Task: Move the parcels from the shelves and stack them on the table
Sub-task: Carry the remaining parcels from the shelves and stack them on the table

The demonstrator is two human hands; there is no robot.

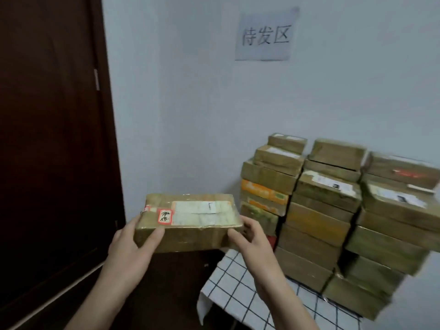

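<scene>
I hold a flat brown parcel [190, 220] wrapped in clear tape, with a white label and a small red-edged sticker on top, in mid-air left of the table. My left hand [133, 248] grips its left front corner, thumb on the front side. My right hand [250, 241] grips its right front corner. Several stacks of similar brown parcels [328, 210] stand on the table [238, 289] with a black-and-white checked cloth, at the right. The shelves are out of view.
A dark brown door [52, 139] fills the left side. A pale wall with a paper sign [265, 35] stands behind the table. The nearest stack, at the table's left back, has orange boxes [264, 190] in it. Dark floor lies below the parcel.
</scene>
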